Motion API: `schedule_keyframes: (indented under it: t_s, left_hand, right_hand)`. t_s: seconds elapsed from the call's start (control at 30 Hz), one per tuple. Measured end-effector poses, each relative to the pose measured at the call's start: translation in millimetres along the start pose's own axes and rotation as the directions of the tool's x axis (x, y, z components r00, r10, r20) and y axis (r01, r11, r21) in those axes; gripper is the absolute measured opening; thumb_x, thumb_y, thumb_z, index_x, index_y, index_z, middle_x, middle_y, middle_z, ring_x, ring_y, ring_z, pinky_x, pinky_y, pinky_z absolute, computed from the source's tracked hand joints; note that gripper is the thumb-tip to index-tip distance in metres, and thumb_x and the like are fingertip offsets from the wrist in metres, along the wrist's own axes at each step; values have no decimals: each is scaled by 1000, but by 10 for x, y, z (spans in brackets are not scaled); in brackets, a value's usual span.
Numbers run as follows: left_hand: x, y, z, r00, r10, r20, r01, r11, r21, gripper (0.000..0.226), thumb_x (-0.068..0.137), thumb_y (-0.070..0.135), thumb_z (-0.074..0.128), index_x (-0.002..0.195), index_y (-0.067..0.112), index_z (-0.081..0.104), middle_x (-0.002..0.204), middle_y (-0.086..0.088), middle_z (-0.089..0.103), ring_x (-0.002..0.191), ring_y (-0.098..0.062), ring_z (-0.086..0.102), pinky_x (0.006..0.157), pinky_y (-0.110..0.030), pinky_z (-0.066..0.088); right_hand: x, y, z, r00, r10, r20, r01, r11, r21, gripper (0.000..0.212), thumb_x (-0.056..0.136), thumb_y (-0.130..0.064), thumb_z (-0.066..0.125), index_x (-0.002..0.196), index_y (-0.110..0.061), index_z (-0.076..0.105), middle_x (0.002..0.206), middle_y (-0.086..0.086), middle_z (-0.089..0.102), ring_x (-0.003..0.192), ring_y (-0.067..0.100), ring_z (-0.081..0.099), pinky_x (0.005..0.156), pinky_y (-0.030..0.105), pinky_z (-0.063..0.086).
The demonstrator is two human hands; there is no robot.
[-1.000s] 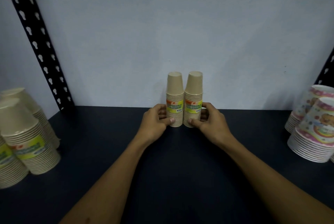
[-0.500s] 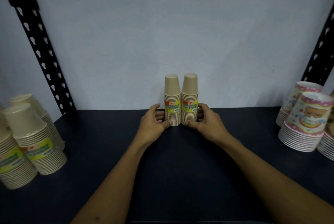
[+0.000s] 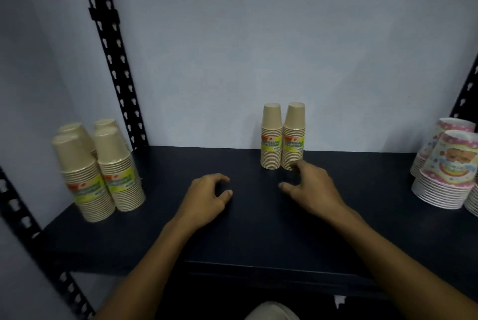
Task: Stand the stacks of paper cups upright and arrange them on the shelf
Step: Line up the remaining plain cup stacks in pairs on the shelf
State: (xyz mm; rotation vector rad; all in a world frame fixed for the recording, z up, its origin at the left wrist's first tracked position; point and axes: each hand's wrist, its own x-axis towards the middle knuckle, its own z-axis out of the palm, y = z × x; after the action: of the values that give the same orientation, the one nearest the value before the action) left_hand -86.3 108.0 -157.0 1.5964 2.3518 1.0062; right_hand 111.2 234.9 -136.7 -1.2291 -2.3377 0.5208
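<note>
Two small tan cup stacks [image 3: 283, 136] with yellow-green labels stand upright side by side at the back of the dark shelf [image 3: 258, 229], against the wall. My left hand [image 3: 207, 198] hovers over the shelf, well to the left and in front of them, fingers curled and apart, holding nothing. My right hand [image 3: 310, 187] is just in front of the right stack, fingers spread; its fingertips are close to the stack's base but hold nothing. Several larger tan cup stacks [image 3: 101, 167] stand upright at the left end.
Colourful printed cup stacks [image 3: 445, 167] sit at the right end of the shelf. Black perforated uprights [image 3: 111, 53] frame the shelf on the left and right. A pale wall closes the back. The shelf's front edge [image 3: 258, 265] runs below my forearms.
Both hands have let go of the two small stacks and pulled back toward me, the left one further. The view has shifted, showing more of the left stacks.
</note>
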Motion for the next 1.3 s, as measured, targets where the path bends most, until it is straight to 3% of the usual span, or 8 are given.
schedule_keyframes:
  t_s: [0.23, 0.43, 0.6, 0.73, 0.8, 0.97, 1.1, 1.3]
  left_hand:
    - [-617, -424, -478, 995, -16, -96, 31, 987, 155, 35, 89, 37, 60, 121, 25, 61, 123, 7, 63, 115, -9, 55, 94, -26, 46]
    - [-1053, -733, -815, 961, -53, -271, 109, 974, 196, 24, 89, 26, 61, 110, 18, 69, 108, 3, 70, 99, -13, 63, 86, -30, 51]
    - [-1207, -956, -1019, 816, -219, -534, 247, 969, -21, 23, 86, 13, 62, 108, 15, 69, 99, 3, 72, 84, -5, 63, 78, -19, 49]
    - [-1177, -994, -1106, 695, -394, -602, 306, 919, -249, 33, 85, 9, 62, 118, 12, 61, 95, 0, 68, 82, -6, 63, 69, -12, 46]
    - [-1125, -1015, -1127, 661, -442, -606, 318, 897, -308, 44, 85, 13, 66, 127, 13, 54, 105, -3, 65, 92, -12, 62, 75, -17, 47]
    - [-970, -1090, -1148, 721, -497, -483, 256, 838, -482, 73, 83, 15, 72, 145, 17, 33, 137, -8, 52, 123, -20, 53, 103, -37, 45]
    - [-897, -1090, -1125, 744, -455, -490, 201, 851, -485, 62, 84, 11, 70, 139, 20, 43, 130, -1, 58, 113, -12, 57, 97, -34, 49]
    - [-838, -1052, -1071, 743, -459, -487, 188, 842, -505, 53, 84, 11, 69, 132, 19, 48, 123, -1, 62, 112, -16, 60, 97, -41, 50]
  right_hand:
    - [-75, -714, 404, 960, -209, 186, 219, 975, -39, 54, 85, -42, 66, 131, -17, 52, 127, 4, 59, 111, 20, 58, 91, 39, 52]
    - [-126, -1310, 781, 887, -380, 263, 369, 925, 92, 52, 87, -39, 65, 131, -16, 52, 129, 3, 58, 115, 18, 56, 95, 33, 48]
    - [-106, -1719, 1030, 850, -463, 253, 379, 869, 317, 58, 84, -33, 71, 135, -16, 49, 136, 3, 56, 121, 16, 54, 99, 28, 45]
    - [-67, -1943, 1201, 863, -455, 221, 321, 831, 455, 62, 82, -27, 73, 136, -15, 46, 133, 4, 56, 116, 16, 57, 93, 25, 47]
    - [-40, -2023, 1263, 870, -446, 209, 293, 810, 509, 68, 81, -26, 74, 140, -15, 42, 135, 4, 54, 117, 16, 56, 91, 25, 46]
    - [0, -2148, 1377, 861, -478, 174, 261, 709, 655, 65, 78, -19, 78, 134, -16, 47, 126, -1, 61, 109, 11, 60, 93, 28, 51]
    - [16, -2140, 1405, 862, -489, 133, 270, 665, 696, 49, 79, -15, 76, 123, -16, 56, 110, -6, 65, 92, -1, 62, 74, 12, 51]
    - [29, -2001, 1373, 862, -496, 107, 284, 646, 709, 43, 80, -17, 76, 119, -18, 59, 107, -10, 66, 95, -1, 63, 76, 13, 51]
